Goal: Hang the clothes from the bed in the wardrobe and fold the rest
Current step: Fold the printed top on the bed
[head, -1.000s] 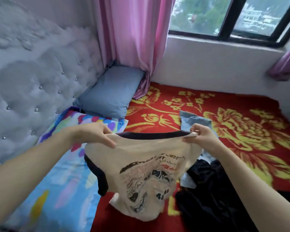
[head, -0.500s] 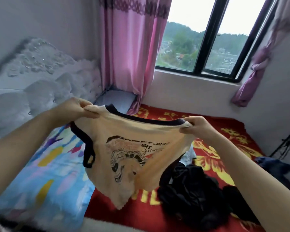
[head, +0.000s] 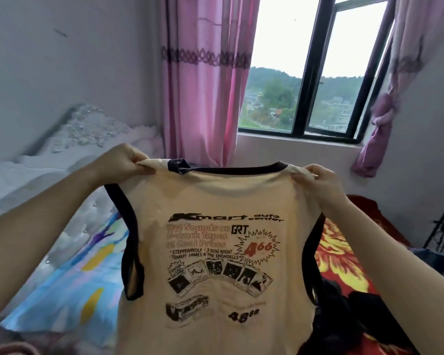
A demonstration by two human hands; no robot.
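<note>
Currently, a cream sleeveless cotton top with dark navy trim and a black-and-red printed front [head: 215, 252] is held up in the air above the bed, spread between two hands with its print turned toward the camera. Its one shoulder strap is pinched between the curled fingers and thumb of the left hand [head: 128, 162], and the other strap is gripped in the same way by the right hand [head: 315, 180]; both hands are closed tightly on the fabric, and nothing else is held. The top hangs straight down from the two straps, and its hem is cut off by the lower edge of the view, so contact with the bed cannot be told. A red blanket with yellow flowers [head: 344, 265] is spread over the right side of the bed, and a heap of black clothing [head: 344, 316] lies on it toward the near right edge, partly hidden by the top and the right forearm. A pale blue bedcloth with multicoloured splashes [head: 69, 290] covers the left side, along a white tufted headboard [head: 62, 149]. A pink curtain [head: 205, 85] hangs by the far corner, beside a black-framed window [head: 318, 85].
</note>
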